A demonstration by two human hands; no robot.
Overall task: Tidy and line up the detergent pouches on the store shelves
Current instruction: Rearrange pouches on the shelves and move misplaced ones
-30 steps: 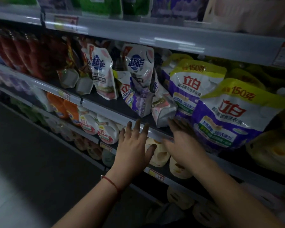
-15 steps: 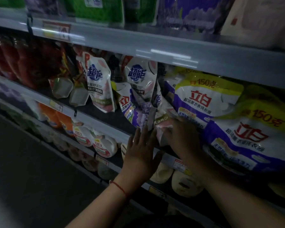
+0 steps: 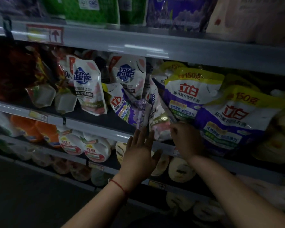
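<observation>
Both hands reach to the front edge of the middle shelf. Left hand (image 3: 139, 153), a red string bracelet (image 3: 119, 186) at its wrist, is released: fingers straight and spread, fingertips at the grey shelf rail (image 3: 92, 127) just below a tilted purple-and-white detergent pouch (image 3: 130, 109); whether they touch the pouch cannot be told. Right hand (image 3: 187, 140) has its fingers curled onto the lower corner of a white-and-pink detergent pouch (image 3: 158, 124), grasping it at the shelf's front edge. That pouch leans between the purple-and-white pouch on its left and a large purple, white and yellow pouch with red characters (image 3: 189, 94) on its right. A second large pouch of the same purple, white and yellow print (image 3: 234, 119) stands further right, overlapping the first.

Further left on the same shelf, two white pouches with a blue logo (image 3: 87, 86) stand upright but unevenly, one behind the tilted pouch. Beyond them lie dark red packs (image 3: 11, 71) in shadow. On the shelf below, round white pouches with red labels (image 3: 82, 143) and orange packs (image 3: 34, 129) face outward. Above, the upper shelf rail (image 3: 155, 48) carries a red-bordered price tag (image 3: 44, 34), with green packs (image 3: 92, 9) and a purple pack (image 3: 176, 12) standing on it.
</observation>
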